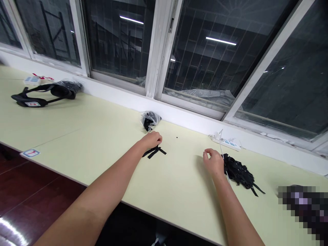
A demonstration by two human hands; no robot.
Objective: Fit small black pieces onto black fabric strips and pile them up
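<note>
My left hand (152, 139) is closed, fingers pinched together, at several short black strips (154, 152) of strap-like material on the table. The strips stick out from under its fingers; the pinched part is hidden. To the right, my right hand (214, 162) hovers over the tabletop, its fingers loosely curved with a gap between thumb and forefinger and nothing seen in them. Just right of that hand lies a tangled heap of similar black strips (239, 172). Behind my left hand sits a clear plastic bag (151, 120) with black items inside.
The pale yellow table (174, 184) runs along a white window ledge. A white power strip (227, 142) with a cable lies near the right hand. At the left are a black headset (33, 101) and another power strip (32, 80). A numbered label (31, 152) marks the front edge.
</note>
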